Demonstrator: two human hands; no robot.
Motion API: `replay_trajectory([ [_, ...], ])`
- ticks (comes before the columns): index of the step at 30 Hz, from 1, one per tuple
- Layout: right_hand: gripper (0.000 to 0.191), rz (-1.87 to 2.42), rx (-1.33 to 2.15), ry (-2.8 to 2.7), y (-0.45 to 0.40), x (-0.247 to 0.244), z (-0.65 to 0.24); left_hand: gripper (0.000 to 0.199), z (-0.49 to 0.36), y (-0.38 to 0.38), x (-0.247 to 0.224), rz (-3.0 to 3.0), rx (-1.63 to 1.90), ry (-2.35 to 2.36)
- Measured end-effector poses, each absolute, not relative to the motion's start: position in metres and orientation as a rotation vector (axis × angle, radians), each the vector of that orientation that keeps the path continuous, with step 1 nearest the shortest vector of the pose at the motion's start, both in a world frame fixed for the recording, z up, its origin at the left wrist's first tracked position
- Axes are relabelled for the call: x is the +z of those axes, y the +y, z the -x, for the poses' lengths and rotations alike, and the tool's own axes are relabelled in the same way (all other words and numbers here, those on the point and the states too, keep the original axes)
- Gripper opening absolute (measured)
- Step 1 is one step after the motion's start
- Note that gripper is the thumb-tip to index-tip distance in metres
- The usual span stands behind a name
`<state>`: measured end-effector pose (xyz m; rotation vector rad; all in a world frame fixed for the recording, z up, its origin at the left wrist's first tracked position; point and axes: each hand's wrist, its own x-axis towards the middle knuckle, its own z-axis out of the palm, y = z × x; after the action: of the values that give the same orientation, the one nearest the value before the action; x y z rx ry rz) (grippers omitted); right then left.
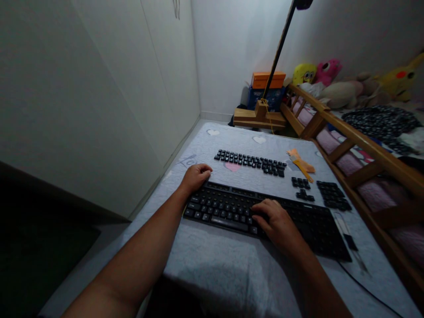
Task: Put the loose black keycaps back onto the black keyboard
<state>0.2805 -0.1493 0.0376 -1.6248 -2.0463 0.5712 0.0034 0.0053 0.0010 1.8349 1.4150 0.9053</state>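
Observation:
A black keyboard (228, 225) lies on the cloth-covered table in front of me. White-lettered keycaps fill its lower left rows and the space bar, while the upper rows and right side look bare. My left hand (196, 177) is curled at the keyboard's upper left corner, gripping its edge. Over the middle of the keyboard is my right hand (274, 219), thumb and index finger bent close together at the right end of the capped rows. Whatever lies between those fingertips is too small to make out. Loose keycaps (250, 160) lie in rows behind the keyboard.
More keycaps (333, 195) sit at the right, near smaller groups (300, 182). An orange packet (301, 161) lies behind them. A wire tool (350, 242) and a cable (367, 289) are at the right. A wooden bed rail (351, 137) borders the table; a cabinet (109, 88) stands left.

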Motion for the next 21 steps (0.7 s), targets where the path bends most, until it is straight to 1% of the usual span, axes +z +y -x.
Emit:
replay_trajectory([
  [11, 0.013, 1.626, 0.546, -2.066, -0.1505, 0.0391, -0.2794, 0.028, -0.0035, 0.0050, 0.0016, -1.843, 0.907, 1.415],
  [21, 0.011, 1.618, 0.610, -2.049, -0.1494, 0.0419, -0.2771, 0.029, -0.0036, 0.0055, 0.0015, -1.826, 0.901, 1.412],
])
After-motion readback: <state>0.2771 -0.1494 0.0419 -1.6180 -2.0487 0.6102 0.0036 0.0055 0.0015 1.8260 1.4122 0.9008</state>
